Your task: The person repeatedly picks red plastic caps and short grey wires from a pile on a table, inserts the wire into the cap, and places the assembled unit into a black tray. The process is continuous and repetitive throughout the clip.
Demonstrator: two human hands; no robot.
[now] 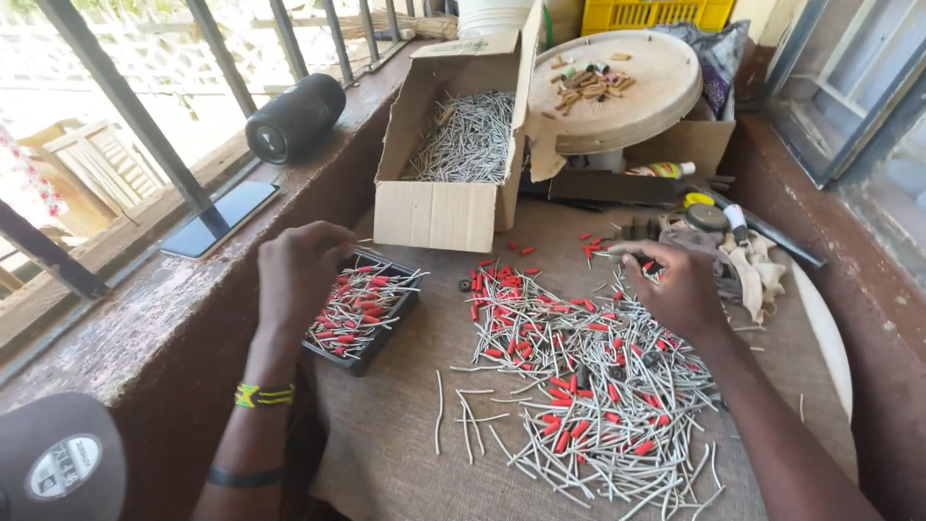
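Note:
A heap of thin grey metal pins with red plastic sleeves (pixel 579 386) lies spread on a burlap-covered table (pixel 386 434). My left hand (pixel 299 275) rests, fingers curled, over the near edge of a small black tray (pixel 365 311) filled with red-sleeved pins; whether it holds a pin is hidden. My right hand (pixel 675 285) hovers over the far right of the heap, its fingertips pinched on a single pin. Loose red sleeves (pixel 516 253) dot the cloth between the hands.
An open cardboard box of bare pins (pixel 453 164) stands behind the tray. A round wooden board (pixel 617 82) with small bits sits on another box. A black speaker (pixel 294 118) and phone (pixel 217 220) lie on the window ledge. Tools and rags (pixel 743 256) crowd the right.

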